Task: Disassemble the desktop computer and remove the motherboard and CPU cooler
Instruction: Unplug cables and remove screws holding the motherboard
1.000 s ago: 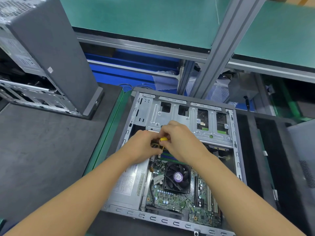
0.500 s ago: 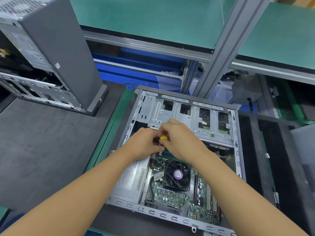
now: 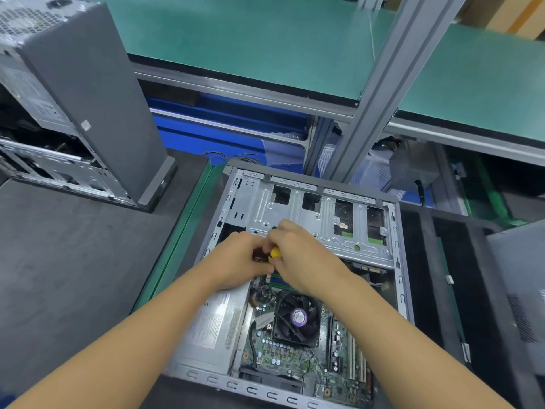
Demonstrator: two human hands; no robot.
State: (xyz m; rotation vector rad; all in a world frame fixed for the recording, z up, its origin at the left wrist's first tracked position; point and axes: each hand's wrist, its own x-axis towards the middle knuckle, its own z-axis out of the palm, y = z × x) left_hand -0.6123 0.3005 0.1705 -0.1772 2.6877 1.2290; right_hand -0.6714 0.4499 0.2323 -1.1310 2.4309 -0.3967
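An open desktop case (image 3: 398,278) lies flat in front of me. Inside it sits the green motherboard (image 3: 283,358) with a black CPU cooler fan (image 3: 296,318) on top and a silver power supply (image 3: 212,323) at its left. My left hand (image 3: 236,261) and my right hand (image 3: 303,258) meet over the near edge of the metal drive cage (image 3: 324,219). Between their fingers shows a small yellow piece (image 3: 275,253), which both hands pinch; what it joins to is hidden under the fingers.
A second grey computer tower (image 3: 97,95) stands upright at the back left on a dark mat (image 3: 65,276). An aluminium post (image 3: 380,84) rises behind the case under a green shelf (image 3: 265,33). Blue bins (image 3: 224,125) sit beneath it. Black foam dividers (image 3: 460,290) lie to the right.
Both hands stay together on the yellow piece at the cage edge, with only slight finger shifts. The view has tilted a little.
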